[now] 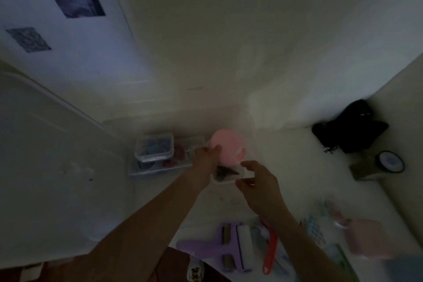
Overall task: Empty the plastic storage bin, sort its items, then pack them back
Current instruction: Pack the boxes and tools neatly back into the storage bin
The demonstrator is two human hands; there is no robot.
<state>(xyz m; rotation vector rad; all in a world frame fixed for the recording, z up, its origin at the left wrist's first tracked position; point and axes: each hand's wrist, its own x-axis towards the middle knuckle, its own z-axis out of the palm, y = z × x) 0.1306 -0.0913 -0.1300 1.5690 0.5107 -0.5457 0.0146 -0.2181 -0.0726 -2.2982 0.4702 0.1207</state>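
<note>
The picture is dim and blurred, so small details stay uncertain. The left hand [207, 155] reaches forward and grips a pink round thing [226, 150] at its left edge, fingers curled against it, just above centre. The right hand [256, 186] hovers at about five o'clock from it, fingers loosely spread and holding nothing, just beside a small clear box [225, 174] with dark bits inside. At nine o'clock from the pink thing a lidded clear tub [153, 147] sits on a wider clear tray [160, 167]; whether either is the storage bin itself cannot be told. Sorted items lie on the white surface [286, 155] toward six o'clock: a purple roller [225, 247] and a red-handled tool [270, 252]. A black pouch [352, 128] and a tape roll [389, 161] lie at three o'clock. The likeliest slip is the pink thing escaping, since it is held only at one edge by one hand; being round, it could roll off among the sorted items. The right hand, coming in close, might also knock the small box and spill its contents. Poor light adds risk of misplacing things between groups.
</note>
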